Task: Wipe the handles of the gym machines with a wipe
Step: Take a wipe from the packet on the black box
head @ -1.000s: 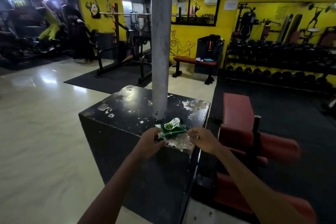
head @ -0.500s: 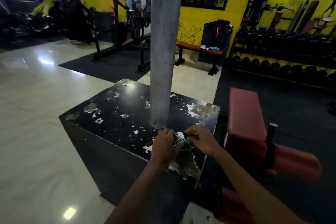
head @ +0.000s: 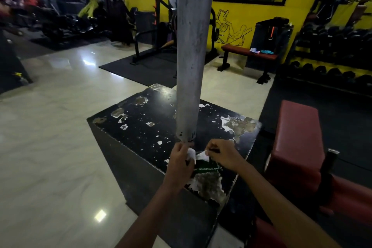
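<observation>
I am standing over 1 black box platform (head: 141, 127), a big cube with paint flaking off its top in pale patches, rust-brown at the near and right corners. 1 grey round pillar (head: 193, 56) is rising straight out of its top, chalky and scuffed. To my right 1 red padded bench (head: 298, 133) is sitting on dark matting, vinyl and rectangular, just beside the platform. Farther off 1 more red-topped bench (head: 247, 51) is standing against the yellow wall, with small cloth items lying on it, too blurred to count. The dumbbell rack (head: 330, 54) beyond is too dark for a count.

On the platform's near edge 1 dark green wipes packet (head: 207, 168) is lying flat, a soft pouch with white lettering along its front. 1 white wipe (head: 198, 155) is sticking up out of its opening, crumpled; how many remain inside I cannot tell.

My left hand (head: 181, 159) is curling its fingers around the packet's left end, holding it down. My right hand (head: 223, 154) is pinching at the packet's top beside the wipe, fingertips bunched together. Both hands are working just in front of the pillar's base.
</observation>
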